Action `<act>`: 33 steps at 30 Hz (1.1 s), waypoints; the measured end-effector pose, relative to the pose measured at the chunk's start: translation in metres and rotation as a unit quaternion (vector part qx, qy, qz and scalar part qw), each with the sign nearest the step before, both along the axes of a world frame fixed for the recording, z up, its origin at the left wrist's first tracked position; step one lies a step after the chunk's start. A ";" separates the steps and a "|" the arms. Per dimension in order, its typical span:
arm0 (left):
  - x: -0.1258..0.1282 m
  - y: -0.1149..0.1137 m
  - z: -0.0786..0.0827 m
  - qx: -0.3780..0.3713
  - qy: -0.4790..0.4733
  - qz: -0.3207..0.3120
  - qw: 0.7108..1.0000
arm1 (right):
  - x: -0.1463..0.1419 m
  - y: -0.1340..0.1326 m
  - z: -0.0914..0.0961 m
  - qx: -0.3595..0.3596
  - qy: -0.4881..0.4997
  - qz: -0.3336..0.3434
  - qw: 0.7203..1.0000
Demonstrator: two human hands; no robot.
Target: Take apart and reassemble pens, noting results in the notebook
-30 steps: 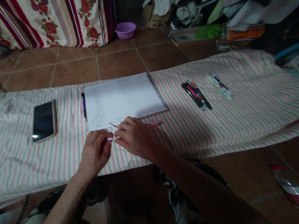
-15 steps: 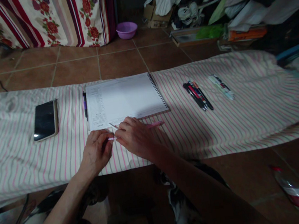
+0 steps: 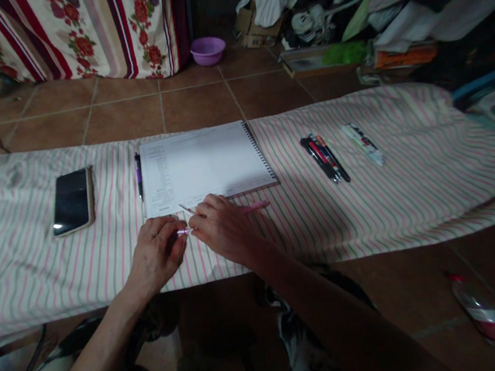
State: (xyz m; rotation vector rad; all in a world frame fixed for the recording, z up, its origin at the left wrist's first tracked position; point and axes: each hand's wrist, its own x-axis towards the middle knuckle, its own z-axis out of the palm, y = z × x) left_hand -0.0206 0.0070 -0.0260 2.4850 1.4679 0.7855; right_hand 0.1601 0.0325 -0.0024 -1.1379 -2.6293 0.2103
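My left hand (image 3: pixel 158 253) and my right hand (image 3: pixel 224 228) meet over the striped cloth (image 3: pixel 369 206), fingers pinched on a small pale pen part (image 3: pixel 185 231) held between them. A thin refill-like stick (image 3: pixel 185 209) pokes out by my right fingers, and a pink pen barrel (image 3: pixel 254 207) lies just right of that hand. Directly beyond lies an open spiral notebook (image 3: pixel 201 164) with a printed table on its left side.
A purple pen (image 3: pixel 139 174) lies along the notebook's left edge, a dark phone (image 3: pixel 72 200) further left. Several pens (image 3: pixel 325 158) and a white tube-like item (image 3: pixel 363 143) lie to the right. A purple bowl (image 3: pixel 208 50) and clutter sit on the tiled floor beyond.
Almost nothing has changed; both hands stay together on the small part, with only slight finger shifts.
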 end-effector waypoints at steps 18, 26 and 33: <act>-0.001 0.001 -0.006 0.025 0.001 -0.009 1.000 | 0.053 0.015 0.010 -0.046 0.215 -0.118 0.968; 0.000 0.002 -0.005 0.010 -0.009 -0.008 1.000 | 0.084 0.015 0.018 -0.165 0.396 -0.205 0.880; 0.001 0.003 -0.005 0.024 -0.007 -0.021 0.999 | 0.096 0.016 0.020 -0.136 0.400 -0.251 0.871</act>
